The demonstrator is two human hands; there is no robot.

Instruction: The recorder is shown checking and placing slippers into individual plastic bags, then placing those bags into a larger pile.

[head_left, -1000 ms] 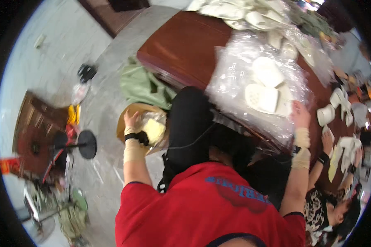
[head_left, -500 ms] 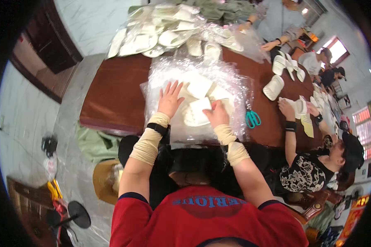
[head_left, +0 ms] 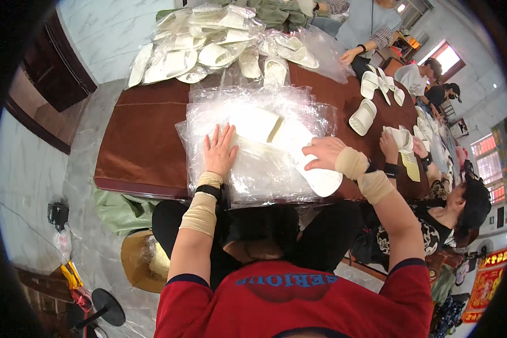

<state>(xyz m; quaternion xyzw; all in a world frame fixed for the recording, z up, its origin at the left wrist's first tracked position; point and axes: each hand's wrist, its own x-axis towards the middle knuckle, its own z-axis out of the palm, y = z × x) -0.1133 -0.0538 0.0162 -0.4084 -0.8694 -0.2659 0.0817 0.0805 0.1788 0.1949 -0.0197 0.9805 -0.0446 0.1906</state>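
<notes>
Looking down on a table under a glossy dark-brown cover (head_left: pixel 143 143). Bears at centre a loose stack of flat, clear, crinkly plastic bags (head_left: pixel 253 174).

Has the left hand (head_left: pixel 219 153) palm down on the near-left part of the stack, fingers slightly spread, holding nothing. Was down at a tan, open-topped container (head_left: pixel 132 262) beside the left leg a second ago; now well apart from it.

Holds a smooth, white, round-ended slipper (head_left: pixel 323 179) in the right hand (head_left: pixel 328 152). Seems clamped between thumb and curled fingers; cannot tell how firmly, with the underside hidden. Lay near the middle of the stack half a second ago; now slants at the right front of the bags, close to the table's front edge.

Shows a second white slipper with a broad, smooth upper (head_left: pixel 254 121), lying on the far part of the stack, just beyond the left fingertips. Looks much as before.

Means, by judgement: two slippers now parted, near middle of the bags uncovered, left hand well placed to steady the plastic.

Further off: beyond the stack, a heap of white slippers in clear plastic (head_left: pixel 194 53); to the right, at the same table, a co-worker's hands around another pale slipper (head_left: pixel 401 138).
</notes>
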